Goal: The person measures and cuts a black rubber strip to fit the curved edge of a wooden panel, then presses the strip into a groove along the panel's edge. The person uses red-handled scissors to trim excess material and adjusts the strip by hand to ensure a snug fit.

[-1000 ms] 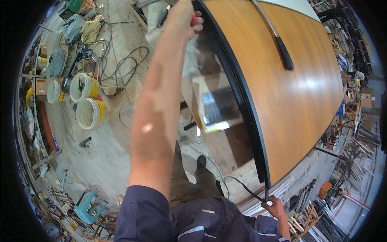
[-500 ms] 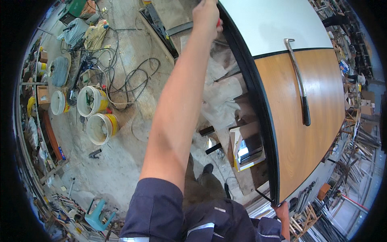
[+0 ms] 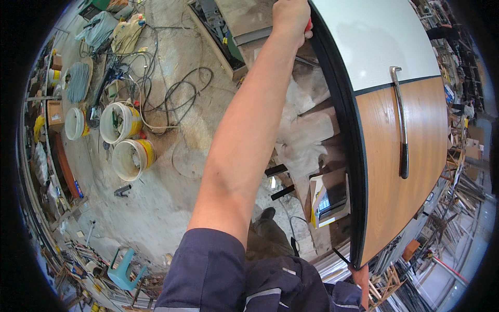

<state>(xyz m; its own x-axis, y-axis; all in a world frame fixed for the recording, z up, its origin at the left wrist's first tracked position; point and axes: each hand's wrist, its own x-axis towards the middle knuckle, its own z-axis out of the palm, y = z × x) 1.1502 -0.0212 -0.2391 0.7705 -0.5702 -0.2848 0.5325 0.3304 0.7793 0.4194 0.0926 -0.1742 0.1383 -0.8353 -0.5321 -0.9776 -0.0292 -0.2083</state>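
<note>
A tabletop-like panel [image 3: 400,130], part white and part wood-grain with a thick black edge, stands at my right. My left arm reaches to the far end of this edge, where my left hand [image 3: 292,21] is closed around a red thing [image 3: 308,24], mostly hidden by the fingers. Down at the near corner, my right hand [image 3: 360,275] is closed beside a thin black rod [image 3: 341,256]; the panel's corner hides most of its fingers. On the panel lies a metal bar [image 3: 400,112] with a bent end and black grip, touched by neither hand.
White buckets [image 3: 114,123] stand on the floor at left, near tangled black cable [image 3: 187,93]. A teal plastic stool [image 3: 125,270] is at lower left. Beside the panel sit a white-and-yellow box [image 3: 331,200] and a long wooden tray [image 3: 210,44]. Metal lengths [image 3: 462,208] clutter the right.
The view has shifted, and the panel, the bar on it and my left hand appear further right and slightly lower. Both hands keep their places at the panel's edge.
</note>
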